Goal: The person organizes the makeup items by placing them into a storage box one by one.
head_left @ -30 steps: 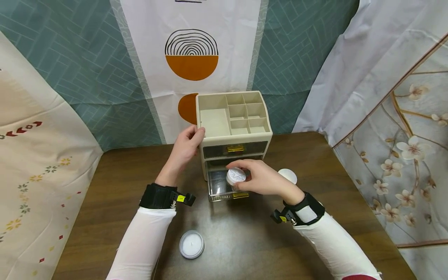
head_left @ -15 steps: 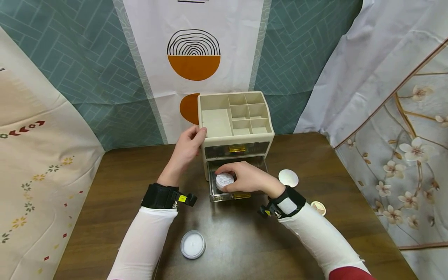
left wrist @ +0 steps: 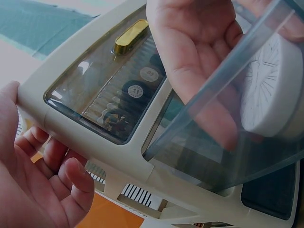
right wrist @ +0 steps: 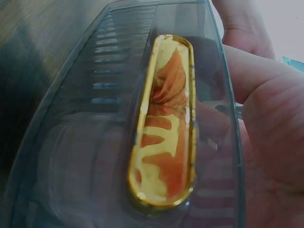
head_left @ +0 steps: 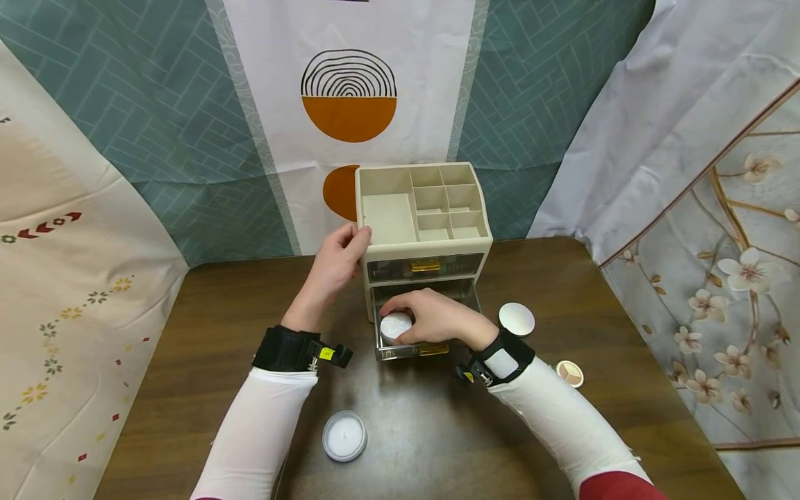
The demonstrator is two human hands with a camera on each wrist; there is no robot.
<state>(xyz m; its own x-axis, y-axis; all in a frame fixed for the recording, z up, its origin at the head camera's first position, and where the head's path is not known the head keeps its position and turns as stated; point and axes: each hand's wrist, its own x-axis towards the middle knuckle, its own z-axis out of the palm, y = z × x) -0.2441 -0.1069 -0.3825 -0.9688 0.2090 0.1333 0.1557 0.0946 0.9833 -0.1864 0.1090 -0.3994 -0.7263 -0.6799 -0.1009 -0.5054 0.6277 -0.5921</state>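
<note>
A cream desktop drawer organizer [head_left: 427,251] stands at the back of the table, its lower clear drawer [head_left: 397,353] pulled out. My left hand [head_left: 334,267] grips the organizer's front left corner, thumb on top and fingers curled against the side. My right hand [head_left: 440,319] reaches into that drawer and pinches a round white case [head_left: 395,328] at its left end. In the left wrist view, a starburst pattern shows on the case's [left wrist: 273,88] flat face, seen through the drawer wall. The right wrist view is filled by the drawer front with its gold handle [right wrist: 164,123].
The upper drawer [head_left: 459,267] is closed and holds small items. Right of the organizer lie a white disc [head_left: 517,319] and a small round palette in beige tones [head_left: 570,373]. A white candle in a clear container [head_left: 344,436] stands at the front left.
My right hand has moved left and down into the drawer with the round white case. The palette has come into sight beside my right forearm. My left hand keeps its grip.
</note>
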